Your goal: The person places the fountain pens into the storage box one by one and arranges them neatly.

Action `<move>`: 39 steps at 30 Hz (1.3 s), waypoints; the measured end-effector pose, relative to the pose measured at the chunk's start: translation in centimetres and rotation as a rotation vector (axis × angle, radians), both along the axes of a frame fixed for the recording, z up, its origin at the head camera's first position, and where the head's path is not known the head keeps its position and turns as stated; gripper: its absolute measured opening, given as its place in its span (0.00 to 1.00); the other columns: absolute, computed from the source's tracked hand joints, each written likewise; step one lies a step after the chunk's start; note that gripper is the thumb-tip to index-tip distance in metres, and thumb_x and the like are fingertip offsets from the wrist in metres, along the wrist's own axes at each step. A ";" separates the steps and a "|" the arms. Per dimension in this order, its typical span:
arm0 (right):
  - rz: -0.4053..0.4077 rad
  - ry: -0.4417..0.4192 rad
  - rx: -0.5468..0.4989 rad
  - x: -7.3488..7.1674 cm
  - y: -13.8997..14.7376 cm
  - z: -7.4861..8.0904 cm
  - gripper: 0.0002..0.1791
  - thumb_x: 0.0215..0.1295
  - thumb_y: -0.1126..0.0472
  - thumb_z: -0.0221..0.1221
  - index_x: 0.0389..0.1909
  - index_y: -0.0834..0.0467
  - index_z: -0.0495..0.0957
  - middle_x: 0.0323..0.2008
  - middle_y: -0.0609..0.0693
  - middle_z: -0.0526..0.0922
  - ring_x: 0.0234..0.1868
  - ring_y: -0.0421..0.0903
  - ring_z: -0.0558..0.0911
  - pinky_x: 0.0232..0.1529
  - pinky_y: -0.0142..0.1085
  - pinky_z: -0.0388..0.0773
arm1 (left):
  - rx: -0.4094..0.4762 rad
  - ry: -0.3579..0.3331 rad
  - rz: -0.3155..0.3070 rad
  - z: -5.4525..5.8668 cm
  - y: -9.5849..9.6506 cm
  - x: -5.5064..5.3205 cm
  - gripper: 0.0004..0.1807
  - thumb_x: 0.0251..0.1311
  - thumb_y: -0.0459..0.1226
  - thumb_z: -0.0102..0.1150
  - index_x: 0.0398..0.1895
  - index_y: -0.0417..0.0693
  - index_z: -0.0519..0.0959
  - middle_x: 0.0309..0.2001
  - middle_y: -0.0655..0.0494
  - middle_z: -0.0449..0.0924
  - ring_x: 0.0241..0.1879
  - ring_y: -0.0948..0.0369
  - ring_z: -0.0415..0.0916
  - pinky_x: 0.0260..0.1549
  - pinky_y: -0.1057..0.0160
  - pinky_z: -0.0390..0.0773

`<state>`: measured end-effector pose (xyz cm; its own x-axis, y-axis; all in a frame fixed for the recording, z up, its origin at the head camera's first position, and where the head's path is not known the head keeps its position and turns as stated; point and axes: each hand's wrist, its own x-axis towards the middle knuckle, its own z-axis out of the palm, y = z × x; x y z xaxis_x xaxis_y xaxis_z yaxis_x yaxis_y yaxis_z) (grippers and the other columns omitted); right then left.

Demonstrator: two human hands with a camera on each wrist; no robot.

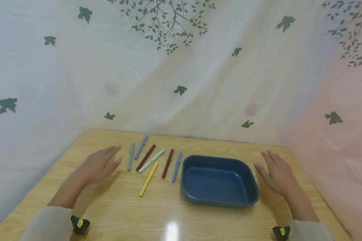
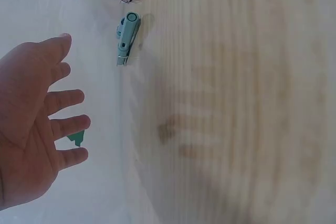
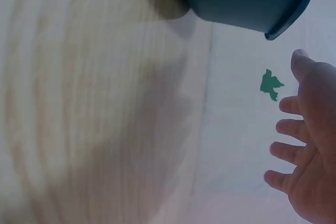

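My left hand point(image 1: 98, 164) hovers over the table's left side with fingers extended, holding nothing. Nearest to it lies a grey-green pen point(image 1: 131, 156), also seen in the left wrist view. Beside that pen are a blue pen point(image 1: 141, 147), a dark red pen point(image 1: 146, 158) and a pale green pen point(image 1: 152, 161), the last two touching or nearly so. A yellow pen point(image 1: 148, 179) lies closer to me. Further right are a second dark red pen point(image 1: 168, 163) and a second blue pen point(image 1: 177, 166). My right hand point(image 1: 278, 173), fingers spread and holding nothing, is right of a dark blue rectangular tray point(image 1: 220, 202).
The wooden table point(image 1: 114, 214) backs onto a pale curtain point(image 1: 144, 100) printed with leaves and green birds. More of this sheet hangs along both sides. Each sleeve has a small black piece with a yellow mark at the cuff.
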<state>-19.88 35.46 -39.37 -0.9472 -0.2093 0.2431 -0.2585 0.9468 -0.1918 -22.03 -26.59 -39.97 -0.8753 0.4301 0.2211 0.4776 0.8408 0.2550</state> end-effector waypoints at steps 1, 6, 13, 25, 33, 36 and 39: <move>-0.001 -0.010 -0.013 -0.1 -0.2 0.1 0.38 0.81 0.44 0.46 0.74 0.73 0.58 0.72 0.78 0.57 0.70 0.79 0.57 0.64 0.75 0.55 | 0.002 0.002 -0.004 0.0 0.0 -0.3 0.31 0.79 0.45 0.47 0.75 0.34 0.63 0.69 0.28 0.67 0.66 0.30 0.67 0.62 0.29 0.67; -0.007 -0.053 -0.088 -0.5 -1.1 0.6 0.39 0.81 0.43 0.47 0.74 0.72 0.57 0.72 0.77 0.58 0.68 0.80 0.57 0.63 0.77 0.56 | -0.018 -0.024 0.002 -0.1 0.3 -2.0 0.31 0.79 0.46 0.46 0.75 0.34 0.62 0.69 0.28 0.67 0.66 0.30 0.66 0.61 0.28 0.68; 0.006 -0.097 -0.164 -1.1 -1.9 0.7 0.38 0.81 0.44 0.48 0.74 0.72 0.59 0.65 0.77 0.68 0.62 0.76 0.70 0.57 0.71 0.70 | -0.035 -0.106 0.028 -0.4 1.2 -4.1 0.32 0.80 0.47 0.46 0.77 0.37 0.61 0.70 0.28 0.64 0.67 0.29 0.63 0.60 0.25 0.66; 0.003 -0.115 -0.233 -0.8 -2.8 0.6 0.26 0.79 0.52 0.56 0.65 0.68 0.73 0.45 0.62 0.86 0.43 0.58 0.85 0.38 0.52 0.85 | 0.050 -0.156 0.040 -1.8 1.6 -7.0 0.32 0.78 0.44 0.50 0.75 0.33 0.61 0.69 0.27 0.65 0.66 0.32 0.66 0.64 0.31 0.67; -0.047 -0.119 -0.300 -0.8 -3.0 -0.1 0.22 0.77 0.57 0.57 0.65 0.64 0.74 0.45 0.60 0.86 0.42 0.54 0.84 0.35 0.43 0.82 | 0.128 -0.210 0.050 -2.0 1.9 -7.6 0.31 0.78 0.43 0.51 0.74 0.30 0.61 0.63 0.28 0.70 0.60 0.34 0.72 0.58 0.33 0.73; -0.067 -0.137 -0.337 -0.7 -3.1 -0.6 0.22 0.77 0.58 0.57 0.66 0.63 0.74 0.46 0.60 0.86 0.42 0.53 0.83 0.35 0.40 0.80 | 0.154 -0.236 0.058 -2.1 2.1 -7.8 0.32 0.77 0.43 0.52 0.73 0.30 0.61 0.60 0.27 0.72 0.59 0.34 0.72 0.57 0.33 0.74; -0.093 -0.159 -0.390 -0.7 -3.1 -1.0 0.21 0.77 0.59 0.57 0.66 0.62 0.73 0.47 0.61 0.85 0.42 0.52 0.83 0.35 0.38 0.81 | 0.181 -0.255 0.057 -2.3 2.2 -8.0 0.34 0.75 0.43 0.54 0.73 0.29 0.61 0.59 0.27 0.73 0.57 0.34 0.74 0.57 0.34 0.76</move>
<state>-20.62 32.34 -40.37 -0.9898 -0.0425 0.1362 -0.1134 0.8133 -0.5706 -30.07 -24.39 -42.25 -0.9339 0.3526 0.0594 0.3323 0.7944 0.5084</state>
